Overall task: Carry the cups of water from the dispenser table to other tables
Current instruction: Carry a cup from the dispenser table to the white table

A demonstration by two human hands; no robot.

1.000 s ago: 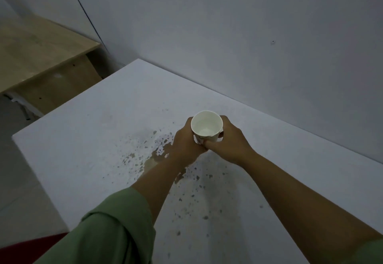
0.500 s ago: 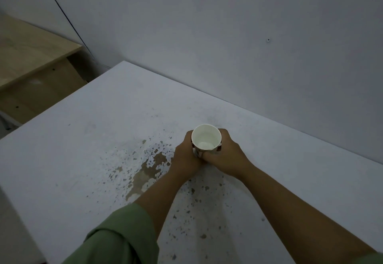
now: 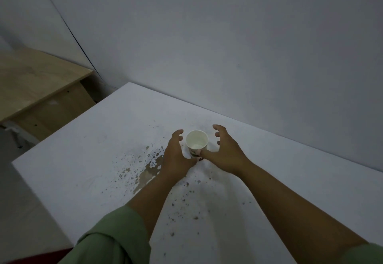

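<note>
Paper cup: small, round-mouthed, tapering toward the base, white matte inside with a printed band of colour low on the outer wall; it stands upright on the white table, toward the far side near the wall. The inside shows a pale bottom; whether water is present cannot be told in this dim light. White table: flat, smooth painted or laminated top, its coating chipped away in a scatter of brown flecks and one larger bare patch just left of the cup. Left hand: fingers spread and curved, set just beside the cup's left wall, thumb low near the base; contact at the thumb cannot be told. Right hand: spread wide, fingers arched and apart from the rim, thumb tip reaching in at the cup's lower right side. Sleeves: soft green cloth, pushed up above both forearms. Wooden desk: pale grained board top with plain panel sides, at the far left, well apart from the cup. Wall: plain grey, matte, one small dark speck. Change noted: half a second ago both hands were closed round the cup, fingers overlapping on its near side; they have since opened away from it, and the cup rests on the tabletop by itself.
</note>
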